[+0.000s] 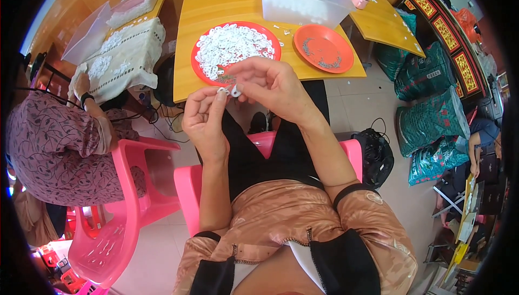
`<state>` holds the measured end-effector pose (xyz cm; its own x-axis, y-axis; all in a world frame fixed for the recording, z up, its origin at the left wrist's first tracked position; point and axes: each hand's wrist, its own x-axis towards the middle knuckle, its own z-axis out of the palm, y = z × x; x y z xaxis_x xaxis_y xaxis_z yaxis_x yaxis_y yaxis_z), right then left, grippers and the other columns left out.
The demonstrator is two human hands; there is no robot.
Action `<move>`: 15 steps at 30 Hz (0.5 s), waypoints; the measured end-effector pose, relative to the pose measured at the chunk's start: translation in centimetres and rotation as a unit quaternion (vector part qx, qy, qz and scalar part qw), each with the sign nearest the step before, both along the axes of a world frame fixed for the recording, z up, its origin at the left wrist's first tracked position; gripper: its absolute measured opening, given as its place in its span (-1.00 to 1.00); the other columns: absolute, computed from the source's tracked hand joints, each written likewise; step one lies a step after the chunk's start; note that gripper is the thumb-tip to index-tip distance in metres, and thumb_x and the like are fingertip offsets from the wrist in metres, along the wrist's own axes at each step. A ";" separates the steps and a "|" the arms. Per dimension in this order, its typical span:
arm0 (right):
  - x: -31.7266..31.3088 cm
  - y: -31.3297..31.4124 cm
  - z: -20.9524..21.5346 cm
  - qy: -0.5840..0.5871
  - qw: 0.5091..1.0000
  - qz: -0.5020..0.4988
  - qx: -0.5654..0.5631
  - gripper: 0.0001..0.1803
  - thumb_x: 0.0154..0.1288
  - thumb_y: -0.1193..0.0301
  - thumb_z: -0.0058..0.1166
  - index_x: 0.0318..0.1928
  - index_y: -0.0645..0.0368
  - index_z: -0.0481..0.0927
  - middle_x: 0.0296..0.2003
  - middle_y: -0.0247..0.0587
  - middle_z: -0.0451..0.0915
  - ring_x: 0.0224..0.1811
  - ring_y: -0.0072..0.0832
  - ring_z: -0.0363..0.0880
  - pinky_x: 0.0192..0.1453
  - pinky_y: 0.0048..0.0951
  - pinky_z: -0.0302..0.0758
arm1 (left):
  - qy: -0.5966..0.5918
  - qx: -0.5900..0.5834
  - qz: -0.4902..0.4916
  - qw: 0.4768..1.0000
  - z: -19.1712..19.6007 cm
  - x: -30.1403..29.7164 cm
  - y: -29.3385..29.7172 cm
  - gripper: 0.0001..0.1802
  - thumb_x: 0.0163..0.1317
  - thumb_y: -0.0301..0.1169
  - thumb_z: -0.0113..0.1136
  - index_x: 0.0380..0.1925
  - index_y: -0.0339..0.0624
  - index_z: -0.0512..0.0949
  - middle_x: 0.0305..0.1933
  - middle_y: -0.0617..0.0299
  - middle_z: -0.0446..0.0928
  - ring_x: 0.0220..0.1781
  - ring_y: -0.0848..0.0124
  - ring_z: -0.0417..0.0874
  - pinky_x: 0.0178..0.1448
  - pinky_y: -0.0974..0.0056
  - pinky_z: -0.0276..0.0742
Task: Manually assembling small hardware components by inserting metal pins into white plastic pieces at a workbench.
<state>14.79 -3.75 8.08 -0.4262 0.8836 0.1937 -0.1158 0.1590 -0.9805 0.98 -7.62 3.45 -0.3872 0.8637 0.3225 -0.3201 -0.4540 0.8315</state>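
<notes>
Above my lap, at the table's front edge, my two hands meet. My left hand is closed, with thumb and forefinger pinching a small white plastic clip. Another white plastic clip, with a round hole, sits at the fingertips of my right hand, which is closed in a pinch beside the left. Just beyond them lies a red plate heaped with white clips. Some small grey nails show at the heap's near edge, partly behind my right fingers.
An orange-red plate holds grey nails. Behind it stands a clear plastic bin with white pieces. At left, a person sits by a cloth-covered surface. Green sacks and a black bag stand at right.
</notes>
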 end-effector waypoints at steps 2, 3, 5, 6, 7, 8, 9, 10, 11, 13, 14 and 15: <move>-0.2 0.0 -0.1 0.039 0.999 -0.014 -0.023 -0.77 0.22 0.54 0.07 -0.11 0.33 0.53 -0.36 -0.32 0.59 -0.38 -0.68 0.54 -0.29 -0.68 0.50 | -0.022 -0.014 -0.012 1.000 0.2 0.3 -0.1 -0.87 0.18 -0.62 0.12 -0.26 -0.35 0.45 -0.29 0.09 0.60 -0.28 0.46 0.63 -0.15 0.46 0.50; -0.3 0.0 -0.4 0.054 0.998 -0.036 -0.025 -0.77 0.22 0.55 0.07 -0.11 0.34 0.53 -0.36 -0.30 0.59 -0.38 -0.67 0.54 -0.29 -0.67 0.50 | -0.022 -0.014 -0.012 1.000 0.3 0.5 -0.1 -0.87 0.18 -0.62 0.12 -0.26 -0.35 0.45 -0.29 0.09 0.60 -0.28 0.46 0.63 -0.15 0.46 0.50; -0.8 0.0 -0.9 0.069 0.996 -0.058 -0.027 -0.77 0.22 0.55 0.07 -0.11 0.35 0.53 -0.35 -0.29 0.59 -0.39 -0.67 0.54 -0.30 -0.67 0.50 | -0.037 -0.027 -0.008 0.999 0.3 0.8 -0.2 -0.88 0.19 -0.58 0.12 -0.26 -0.31 0.45 -0.28 0.09 0.60 -0.25 0.44 0.64 -0.18 0.49 0.54; -1.0 -0.2 -1.1 0.092 0.993 -0.065 -0.033 -0.77 0.21 0.55 0.08 -0.11 0.35 0.53 -0.35 -0.27 0.60 -0.39 -0.66 0.54 -0.29 -0.67 0.51 | -0.037 -0.027 -0.009 0.999 0.2 1.0 -0.2 -0.88 0.19 -0.58 0.12 -0.26 -0.31 0.45 -0.28 0.09 0.60 -0.25 0.44 0.64 -0.18 0.49 0.54; -1.2 -0.3 -1.3 0.115 0.990 -0.072 -0.040 -0.77 0.21 0.56 0.08 -0.10 0.36 0.54 -0.34 -0.25 0.60 -0.39 -0.66 0.54 -0.28 -0.67 0.51 | -0.048 -0.028 0.000 0.998 0.1 1.1 -0.1 -0.88 0.19 -0.58 0.12 -0.26 -0.31 0.45 -0.28 0.09 0.60 -0.25 0.44 0.65 -0.18 0.49 0.55; -1.3 -0.4 -1.4 0.115 0.990 -0.072 -0.040 -0.77 0.21 0.56 0.08 -0.10 0.36 0.54 -0.34 -0.25 0.60 -0.39 -0.66 0.54 -0.28 -0.67 0.51 | -0.059 -0.029 0.010 0.998 0.0 1.2 -0.2 -0.87 0.19 -0.57 0.12 -0.26 -0.30 0.45 -0.27 0.08 0.60 -0.24 0.44 0.65 -0.18 0.50 0.55; -1.3 -0.4 -1.5 0.110 0.991 -0.070 -0.030 -0.77 0.21 0.56 0.08 -0.10 0.36 0.55 -0.34 -0.24 0.60 -0.37 -0.65 0.54 -0.27 -0.66 0.51 | -0.060 -0.030 0.010 0.998 0.1 1.1 -0.2 -0.87 0.19 -0.57 0.12 -0.26 -0.30 0.45 -0.27 0.08 0.60 -0.24 0.44 0.65 -0.18 0.50 0.55; -1.3 -0.5 -1.6 0.104 0.992 -0.068 -0.019 -0.76 0.21 0.56 0.08 -0.10 0.36 0.56 -0.33 -0.23 0.60 -0.36 -0.65 0.55 -0.26 -0.66 0.51 | -0.074 -0.038 0.005 0.997 0.4 1.1 -0.2 -0.87 0.18 -0.58 0.13 -0.26 -0.33 0.45 -0.28 0.08 0.60 -0.26 0.45 0.64 -0.18 0.49 0.54; -1.2 -0.5 -1.5 0.104 0.992 -0.068 -0.020 -0.76 0.21 0.56 0.08 -0.10 0.36 0.56 -0.33 -0.23 0.60 -0.36 -0.65 0.55 -0.26 -0.66 0.51 | -0.088 -0.046 0.000 0.995 0.5 1.0 -0.3 -0.87 0.18 -0.60 0.13 -0.26 -0.35 0.45 -0.29 0.08 0.60 -0.29 0.47 0.64 -0.19 0.48 0.53; -0.9 -0.4 -1.2 0.110 0.992 -0.041 -0.042 -0.76 0.20 0.56 0.09 -0.10 0.34 0.58 -0.33 -0.24 0.61 -0.34 -0.64 0.55 -0.24 -0.65 0.52 | -0.087 -0.050 -0.005 0.995 0.4 0.9 -0.3 -0.86 0.18 -0.59 0.13 -0.26 -0.35 0.45 -0.30 0.08 0.60 -0.29 0.46 0.64 -0.19 0.48 0.52; -0.9 -0.5 -1.1 0.110 0.992 -0.041 -0.043 -0.76 0.20 0.56 0.09 -0.10 0.34 0.58 -0.33 -0.24 0.61 -0.34 -0.64 0.55 -0.24 -0.65 0.52 | -0.086 -0.054 -0.010 0.995 0.3 0.8 -0.3 -0.86 0.17 -0.59 0.14 -0.26 -0.35 0.45 -0.30 0.09 0.60 -0.28 0.46 0.64 -0.19 0.48 0.52; -0.9 -0.5 -1.0 0.120 0.990 -0.047 -0.061 -0.76 0.20 0.56 0.10 -0.11 0.34 0.58 -0.33 -0.24 0.61 -0.35 -0.64 0.55 -0.24 -0.65 0.52 | -0.086 -0.054 -0.010 0.995 0.3 0.8 -0.3 -0.86 0.17 -0.59 0.14 -0.26 -0.35 0.45 -0.30 0.09 0.60 -0.28 0.46 0.64 -0.19 0.48 0.52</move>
<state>13.88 -4.25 7.08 -0.2950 0.9406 0.1680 -0.3371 0.0620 -0.9394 1.74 -7.88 3.77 -0.4109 0.8979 0.1578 -0.4706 -0.3572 0.8068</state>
